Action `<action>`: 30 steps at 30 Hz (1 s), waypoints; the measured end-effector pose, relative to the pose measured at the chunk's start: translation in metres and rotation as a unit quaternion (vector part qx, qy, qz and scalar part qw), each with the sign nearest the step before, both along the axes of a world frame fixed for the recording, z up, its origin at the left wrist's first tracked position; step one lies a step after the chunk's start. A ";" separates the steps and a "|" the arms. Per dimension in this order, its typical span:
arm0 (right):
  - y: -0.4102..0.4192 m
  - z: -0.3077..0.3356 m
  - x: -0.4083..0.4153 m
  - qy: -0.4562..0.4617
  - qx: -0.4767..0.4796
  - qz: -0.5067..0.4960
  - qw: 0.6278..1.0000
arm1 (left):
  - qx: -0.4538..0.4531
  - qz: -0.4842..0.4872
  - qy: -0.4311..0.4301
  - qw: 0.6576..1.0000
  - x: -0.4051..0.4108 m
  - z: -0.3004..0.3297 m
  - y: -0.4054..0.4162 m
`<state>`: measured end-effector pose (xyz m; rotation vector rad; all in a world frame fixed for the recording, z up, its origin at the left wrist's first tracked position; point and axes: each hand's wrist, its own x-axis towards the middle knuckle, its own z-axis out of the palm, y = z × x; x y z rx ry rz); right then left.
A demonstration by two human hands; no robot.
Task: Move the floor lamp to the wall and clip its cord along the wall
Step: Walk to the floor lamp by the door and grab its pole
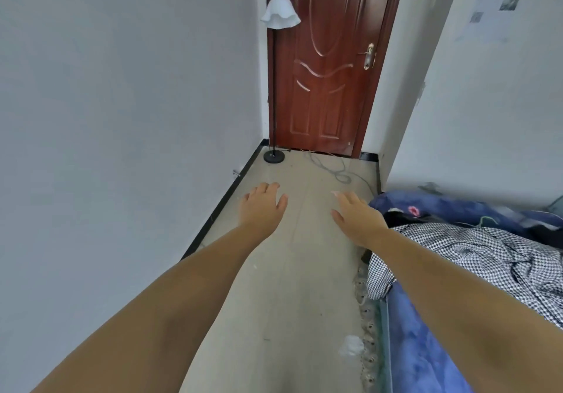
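Observation:
The floor lamp [273, 88] stands upright in the far left corner, by the door and the left wall. It has a white ruffled shade [280, 12], a thin black pole and a round black base [274, 156]. Its pale cord [330, 168] lies in loose loops on the floor before the door. My left hand [262, 207] and my right hand [356, 217] stretch forward over the floor, palms down, fingers apart, holding nothing. Both are well short of the lamp.
A white wall [122, 103] with a black skirting board [227, 197] runs along the left. A closed red-brown door [329, 57] ends the passage. A bed with blue and checked bedding [475, 258] fills the right side. A small metal door stop [236, 173] juts out low on the left wall.

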<state>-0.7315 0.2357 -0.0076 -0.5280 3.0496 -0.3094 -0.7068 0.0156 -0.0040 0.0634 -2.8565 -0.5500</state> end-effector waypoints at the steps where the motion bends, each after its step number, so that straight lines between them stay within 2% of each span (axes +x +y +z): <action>1: 0.001 -0.001 -0.023 0.000 0.001 0.000 1.000 | 0.003 -0.009 -0.001 1.000 -0.023 0.001 0.002; 8: 0.010 -0.015 -0.202 -0.005 0.023 -0.021 0.999 | -0.003 -0.033 -0.006 0.999 -0.196 -0.006 0.008; 18: 0.006 0.002 -0.485 0.000 0.012 0.015 1.000 | 0.016 0.023 -0.013 1.000 -0.456 -0.003 -0.003; 25: -0.038 -0.010 -0.655 -0.022 0.015 0.055 0.998 | 0.021 0.064 -0.015 0.998 -0.621 -0.021 -0.049; 30: -0.075 -0.006 -0.778 -0.018 -0.004 0.038 0.999 | 0.029 0.035 -0.005 0.999 -0.759 -0.019 -0.074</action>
